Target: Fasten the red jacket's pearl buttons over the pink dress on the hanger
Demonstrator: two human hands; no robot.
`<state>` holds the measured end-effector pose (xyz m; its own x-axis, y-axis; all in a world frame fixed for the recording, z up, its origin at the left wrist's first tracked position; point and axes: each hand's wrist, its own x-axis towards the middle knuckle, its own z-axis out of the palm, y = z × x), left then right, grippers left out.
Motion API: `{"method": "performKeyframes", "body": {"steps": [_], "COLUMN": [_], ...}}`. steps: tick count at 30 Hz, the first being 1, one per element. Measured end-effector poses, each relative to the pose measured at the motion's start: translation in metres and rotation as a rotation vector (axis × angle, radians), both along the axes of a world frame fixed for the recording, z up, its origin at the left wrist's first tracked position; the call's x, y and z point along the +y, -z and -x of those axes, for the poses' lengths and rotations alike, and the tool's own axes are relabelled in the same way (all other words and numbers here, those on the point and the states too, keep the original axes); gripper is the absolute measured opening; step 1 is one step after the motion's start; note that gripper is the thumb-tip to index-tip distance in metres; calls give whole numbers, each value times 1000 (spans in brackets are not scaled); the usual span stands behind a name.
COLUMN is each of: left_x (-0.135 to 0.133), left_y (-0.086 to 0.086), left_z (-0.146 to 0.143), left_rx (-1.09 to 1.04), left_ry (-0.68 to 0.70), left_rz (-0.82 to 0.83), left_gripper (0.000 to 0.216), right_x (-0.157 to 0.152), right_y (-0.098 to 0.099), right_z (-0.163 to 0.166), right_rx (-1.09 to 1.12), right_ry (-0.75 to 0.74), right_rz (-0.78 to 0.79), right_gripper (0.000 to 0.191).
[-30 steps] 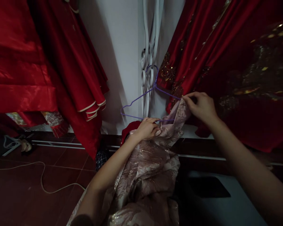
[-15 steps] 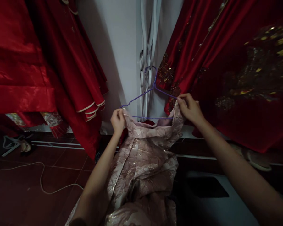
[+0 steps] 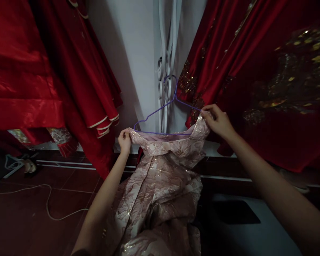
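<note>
The left hand pinches one shoulder of the pink brocade dress, the right hand the other. The dress drapes between and below the spread hands, the purple hanger's lower bar crossing its neckline. It looks soft with some stiffness, probably weighty below; the shoulders seem the surest hold.

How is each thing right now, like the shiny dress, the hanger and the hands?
Pink dress: neckline spread, cloth below rumpled
Purple hanger: upright, hook on top
Left hand: pinching one dress shoulder
Right hand: pinching the opposite shoulder
Red garments: hanging
Cord: lying loose, curved
</note>
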<state>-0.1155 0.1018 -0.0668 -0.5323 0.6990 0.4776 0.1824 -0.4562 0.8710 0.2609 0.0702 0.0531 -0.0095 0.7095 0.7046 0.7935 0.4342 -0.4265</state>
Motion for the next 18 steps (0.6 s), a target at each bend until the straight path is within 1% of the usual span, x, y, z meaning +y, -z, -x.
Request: {"method": "performKeyframes", "body": {"steps": [3,6,8,10,12,14,18], "left_x": [0,2,4,5,5,4,-2], "left_y": [-17,-43,-62,-77,-85,-89,-94], "left_z": [-1,-4,-6,-7,-7,-8,-12], "left_rx": [49,152,229,300,344,361,449], "left_ry": [74,197,300,433,557,620,598], "left_rz": [-39,-86,-88,-55,-1,40,26], "left_gripper": [33,32,31,31,33,34,36], "right_x": [0,0,0,1,3,6,10], "right_y": [0,2,3,6,8,10,13], "right_z": [0,2,3,4,4,4,3], "right_rx": [19,50,78,111,147,184,238], "right_ry": [-45,-66,-74,-94,-131,-178,-258], "right_rz": [3,37,52,56,63,73,116], "right_gripper": [26,26,26,24,22,20,20]}}
